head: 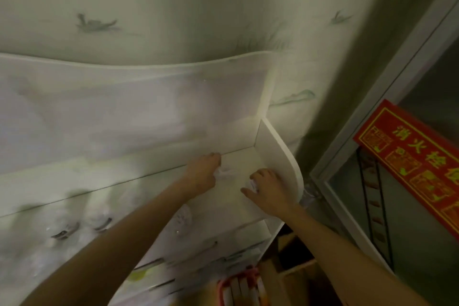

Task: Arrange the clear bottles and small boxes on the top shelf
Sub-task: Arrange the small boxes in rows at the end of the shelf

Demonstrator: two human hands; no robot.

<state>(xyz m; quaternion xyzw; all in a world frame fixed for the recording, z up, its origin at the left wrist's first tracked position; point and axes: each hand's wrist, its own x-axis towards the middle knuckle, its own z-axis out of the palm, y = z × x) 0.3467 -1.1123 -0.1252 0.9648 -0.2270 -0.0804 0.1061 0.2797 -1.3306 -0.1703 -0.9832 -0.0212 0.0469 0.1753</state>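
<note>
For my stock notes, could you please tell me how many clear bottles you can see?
3, perhaps more in the blur: one in the left hand, one in the right hand, one beneath the left forearm.

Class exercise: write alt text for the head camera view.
Two bare hands reach onto a white top shelf: the left hand and the right hand each grip a small clear object, blurred. A red sign hangs at right.
</note>
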